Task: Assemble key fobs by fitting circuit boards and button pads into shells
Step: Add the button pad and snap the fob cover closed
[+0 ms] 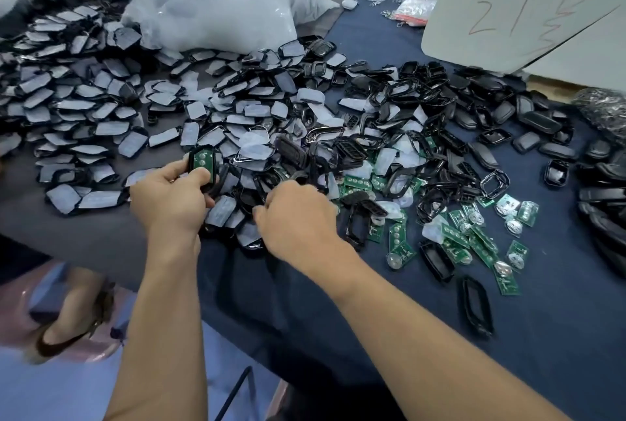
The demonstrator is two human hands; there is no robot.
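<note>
Gripping a black shell [190, 163] with a green circuit board [204, 159] seated in it, the left hand [172, 198] curls round it at the near edge of the pile [101, 109] — the right hand [298, 217] beside it has curled fingers down among loose parts [247, 180], its hold impossible to tell. Farther back lies a crumpled plastic bag [216, 3].

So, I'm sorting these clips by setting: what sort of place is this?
Probably a small factory or workshop bench for hand assembly. Black fob shells lie heaped on the cloth-covered table, loose green circuit boards beside them, and a bulk plastic bag behind.
</note>
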